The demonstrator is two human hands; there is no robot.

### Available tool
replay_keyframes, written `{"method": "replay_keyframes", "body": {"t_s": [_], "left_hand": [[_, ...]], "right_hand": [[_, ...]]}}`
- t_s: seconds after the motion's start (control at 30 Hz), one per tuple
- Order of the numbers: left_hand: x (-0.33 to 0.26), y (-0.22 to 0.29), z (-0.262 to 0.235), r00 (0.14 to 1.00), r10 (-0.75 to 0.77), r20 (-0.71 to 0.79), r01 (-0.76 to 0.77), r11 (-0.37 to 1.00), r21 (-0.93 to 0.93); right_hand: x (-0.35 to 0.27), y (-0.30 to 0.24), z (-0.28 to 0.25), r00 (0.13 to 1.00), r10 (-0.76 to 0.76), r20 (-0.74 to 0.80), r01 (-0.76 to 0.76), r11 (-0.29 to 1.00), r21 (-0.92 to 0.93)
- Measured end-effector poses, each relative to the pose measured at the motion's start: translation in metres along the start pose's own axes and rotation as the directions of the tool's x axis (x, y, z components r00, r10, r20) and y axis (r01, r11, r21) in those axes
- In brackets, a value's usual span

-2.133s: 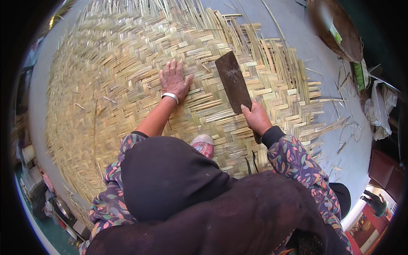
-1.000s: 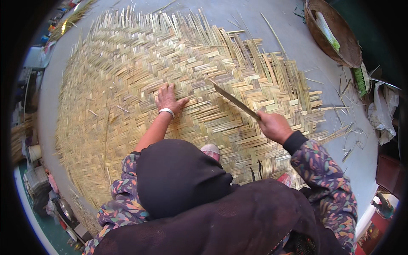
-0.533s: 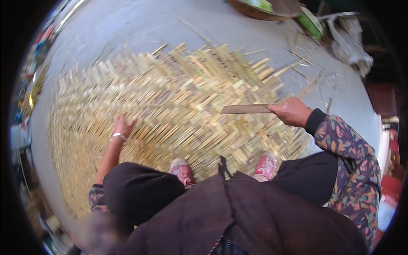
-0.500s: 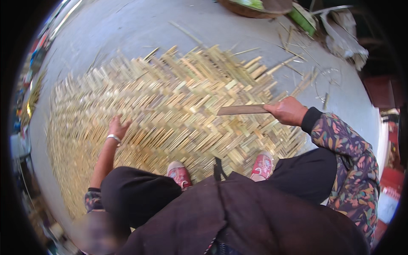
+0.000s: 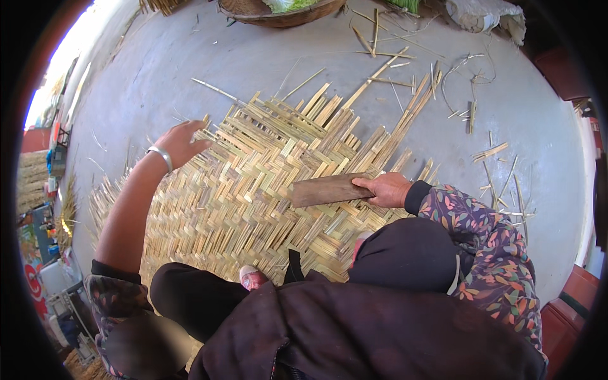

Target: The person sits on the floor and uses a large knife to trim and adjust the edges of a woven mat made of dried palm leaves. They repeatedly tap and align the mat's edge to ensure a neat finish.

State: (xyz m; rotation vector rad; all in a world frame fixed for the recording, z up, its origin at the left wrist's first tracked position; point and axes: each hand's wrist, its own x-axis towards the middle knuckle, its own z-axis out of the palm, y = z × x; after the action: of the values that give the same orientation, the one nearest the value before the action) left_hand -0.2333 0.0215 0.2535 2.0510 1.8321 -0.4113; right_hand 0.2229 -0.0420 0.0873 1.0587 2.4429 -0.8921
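A woven mat of split strips (image 5: 209, 202), pale yellow and green, lies on the floor in front of me and under my feet. My right hand (image 5: 389, 190) is closed around one end of a flat brown wooden slat (image 5: 329, 190), which points left over the mat. My left hand (image 5: 182, 142), with a silver bangle on the wrist, reaches to the mat's far left edge. Its thumb and fingers are apart, close to the strip ends, and nothing shows in it. Whether its fingertips touch the strips I cannot tell.
A round basket (image 5: 278, 16) with leafy greens stands at the far side. Loose strips (image 5: 375, 38) and offcuts (image 5: 491, 152) lie scattered on the grey floor (image 5: 164, 76) beyond the mat and to the right. A pale sack (image 5: 484, 16) sits at the far right.
My left hand has moved away from over the mat to its far edge. My right hand has drawn the slat nearer and tilted its broad face up. The view has shifted.
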Motion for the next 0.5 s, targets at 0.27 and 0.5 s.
{"method": "replay_keyframes", "body": {"t_s": [0.27, 0.5], "left_hand": [[0.047, 0.086, -0.064, 0.996, 0.045, 0.074, -0.066, 0.951, 0.303], [0.080, 0.104, -0.100, 0.993, 0.066, -0.095, -0.020, 0.906, 0.424]], "right_hand": [[-0.006, 0.014, 0.006, 0.995, -0.046, 0.087, 0.041, 0.997, 0.061], [-0.010, 0.016, -0.003, 0.994, -0.108, 0.033, 0.107, 0.994, 0.040]]}}
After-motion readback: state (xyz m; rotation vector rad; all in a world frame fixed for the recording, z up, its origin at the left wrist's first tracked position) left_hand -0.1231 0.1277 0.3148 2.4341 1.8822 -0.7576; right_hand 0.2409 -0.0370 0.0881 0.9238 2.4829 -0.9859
